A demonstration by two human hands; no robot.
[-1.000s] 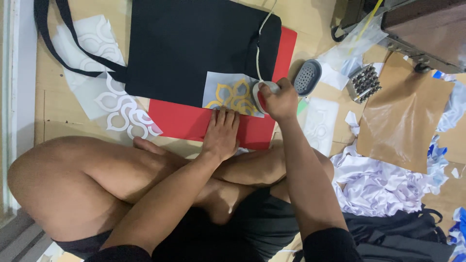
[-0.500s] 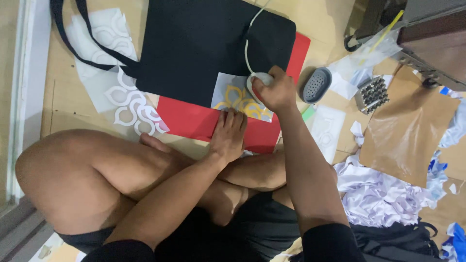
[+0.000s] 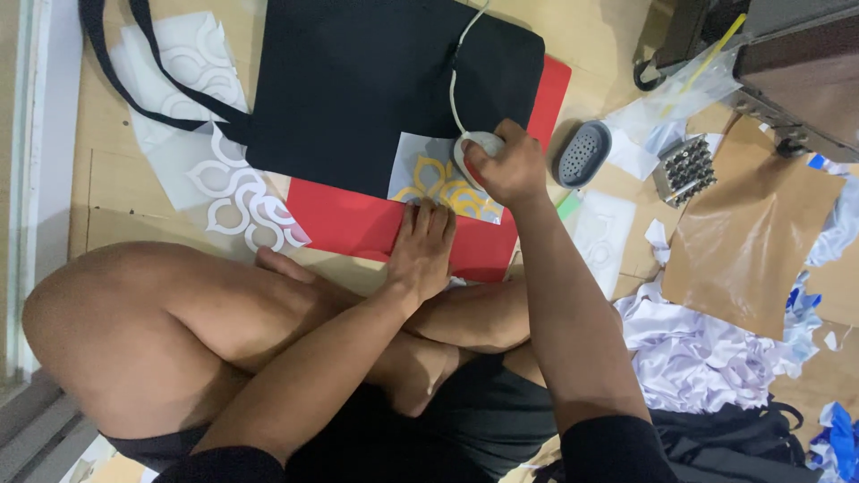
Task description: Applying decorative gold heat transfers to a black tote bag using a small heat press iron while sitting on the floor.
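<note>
A black tote bag (image 3: 385, 80) lies on a red mat (image 3: 358, 224) on the floor in front of my crossed legs. A clear sheet with a yellow cut-out pattern (image 3: 434, 179) rests on the bag's near edge. My right hand (image 3: 508, 165) grips a small white corded iron (image 3: 476, 145) pressed on that sheet; its cord runs up over the bag. My left hand (image 3: 420, 246) lies flat, fingers together, on the red mat at the sheet's lower edge, holding nothing.
White cut-out stencil sheets (image 3: 224, 188) lie left of the bag. A grey oval iron stand (image 3: 582, 154), a small block of metal tips (image 3: 684, 168), brown paper (image 3: 752, 233) and crumpled white paper scraps (image 3: 698, 349) sit to the right. A dark box (image 3: 787, 54) stands at top right.
My right hand with the iron stays on the patterned sheet with only a slight shift. The left hand remains flat on the mat. The view has drifted a little.
</note>
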